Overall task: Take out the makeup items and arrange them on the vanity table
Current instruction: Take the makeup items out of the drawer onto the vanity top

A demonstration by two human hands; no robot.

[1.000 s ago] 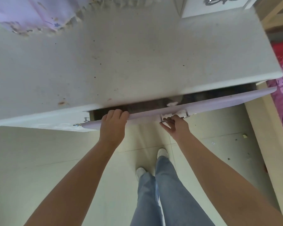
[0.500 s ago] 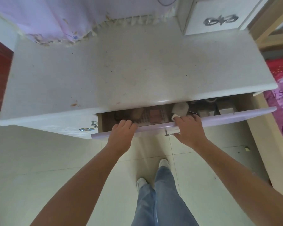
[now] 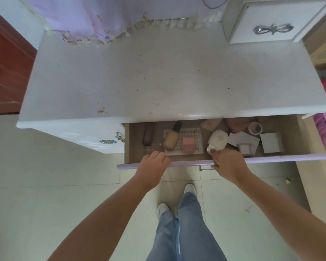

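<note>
Barely started: left hand [image 3: 152, 162] curled over the drawer [image 3: 271, 156] front, makeup [image 3: 170, 141] all inside, right hand [image 3: 228, 162] gripping the front edge too. I see nothing on the tabletop [image 3: 158, 76] yet.

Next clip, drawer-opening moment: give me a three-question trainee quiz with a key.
1. True or false: makeup items already stand on the vanity top.
2. What does the left hand grip? A) drawer front B) foundation bottle C) curtain
3. Fill in: the foundation bottle lies in the ___.

Key: 1 false, all are still inside. 2 A, the drawer front; the right hand grips it too. 3 drawer.
</note>
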